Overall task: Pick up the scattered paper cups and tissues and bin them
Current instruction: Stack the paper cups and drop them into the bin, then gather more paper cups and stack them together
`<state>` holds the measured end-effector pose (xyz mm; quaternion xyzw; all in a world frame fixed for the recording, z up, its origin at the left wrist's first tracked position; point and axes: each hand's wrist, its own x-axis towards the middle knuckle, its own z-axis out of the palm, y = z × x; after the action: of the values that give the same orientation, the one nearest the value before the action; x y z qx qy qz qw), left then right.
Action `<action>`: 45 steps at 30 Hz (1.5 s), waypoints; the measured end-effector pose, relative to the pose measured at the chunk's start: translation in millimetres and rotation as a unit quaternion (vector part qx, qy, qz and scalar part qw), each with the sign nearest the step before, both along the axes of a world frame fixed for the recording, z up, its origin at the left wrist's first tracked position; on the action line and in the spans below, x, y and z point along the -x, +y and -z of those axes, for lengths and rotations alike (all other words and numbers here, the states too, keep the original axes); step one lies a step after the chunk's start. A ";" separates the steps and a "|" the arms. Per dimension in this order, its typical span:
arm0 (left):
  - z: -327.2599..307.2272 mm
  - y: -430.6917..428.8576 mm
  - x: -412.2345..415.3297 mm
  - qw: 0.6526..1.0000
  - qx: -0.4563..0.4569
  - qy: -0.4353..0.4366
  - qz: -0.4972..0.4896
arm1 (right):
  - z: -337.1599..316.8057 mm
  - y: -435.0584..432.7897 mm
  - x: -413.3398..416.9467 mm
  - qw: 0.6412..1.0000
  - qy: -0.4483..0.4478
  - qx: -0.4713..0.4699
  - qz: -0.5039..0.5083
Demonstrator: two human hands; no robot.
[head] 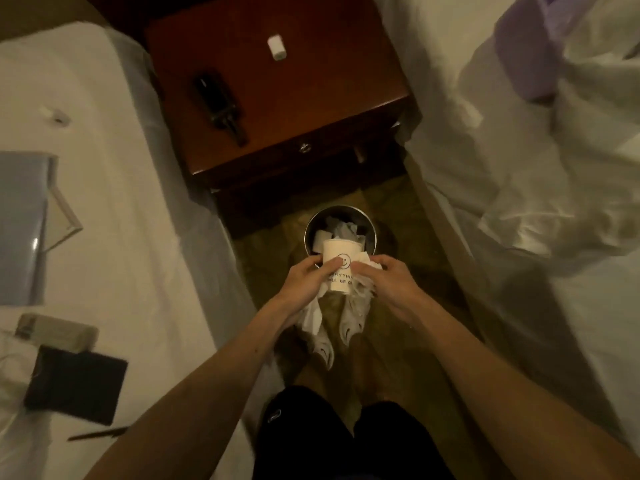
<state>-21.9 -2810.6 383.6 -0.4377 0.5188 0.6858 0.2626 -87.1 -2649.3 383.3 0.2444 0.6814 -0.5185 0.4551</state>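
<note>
The paper cup (341, 268), white with a smiley face and dark lettering, sits upright between both hands, just at the 6 o'clock edge of the metal bin (308, 230). The left hand (304, 282) grips it from 9 o'clock, thumb across the print. The right hand (384, 282) closes on it from 3 o'clock, fingers curled over a crumpled tissue (372, 265) pressed to the cup's side. A second tissue (313, 318) hangs under the left palm, at 7 o'clock from the cup. Inside the bin lie a crumpled grey-white wad (341, 228) and another cup (320, 242). At 12 o'clock beyond the bin stands a dark wooden nightstand (311, 109), bearing a dark bottle (221, 105) on its side and a small white cylinder (277, 47). White-sheeted beds flank the aisle at 9 o'clock (121, 202) and 3 o'clock (519, 168).
</note>
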 end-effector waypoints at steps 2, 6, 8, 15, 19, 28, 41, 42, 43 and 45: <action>31.1 -4.9 7.1 1.000 0.022 -0.016 0.015 | 31.5 -2.7 6.6 1.000 -0.021 -0.003 -0.014; 108.5 -3.6 26.0 0.997 0.056 -0.048 0.023 | 102.0 -8.7 26.8 0.999 -0.025 -0.010 -0.026; 150.3 -0.8 34.1 0.994 0.071 -0.071 0.034 | 137.6 -11.4 32.9 0.999 -0.025 -0.026 -0.034; 272.8 10.3 62.1 0.987 0.122 -0.105 -0.025 | 250.5 -20.7 58.3 0.995 -0.044 -0.059 -0.070; 317.3 9.4 74.6 0.987 0.105 -0.103 -0.060 | 284.8 -22.1 76.1 0.994 -0.043 -0.053 -0.083; 330.2 -0.9 87.5 0.986 0.129 -0.099 -0.028 | 275.4 -13.7 92.4 0.992 -0.025 -0.050 -0.115; -39.0 85.9 210.2 0.890 0.183 0.311 0.280 | -80.6 54.2 115.3 0.931 0.320 -0.172 0.028; -86.5 97.7 215.6 0.843 0.206 0.368 0.333 | -131.3 68.4 107.9 0.915 0.348 -0.201 0.028; -135.6 111.2 219.3 0.790 0.224 0.424 0.381 | -182.3 84.2 97.1 0.899 0.370 -0.234 0.023; -237.5 142.4 221.5 0.668 0.250 0.525 0.465 | -283.0 116.1 66.6 0.863 0.410 -0.295 0.022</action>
<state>-243.4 -2668.2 621.2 0.2434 0.8593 0.4356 0.1126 -153.7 -2533.2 666.3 0.1474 0.9220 -0.3568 0.0291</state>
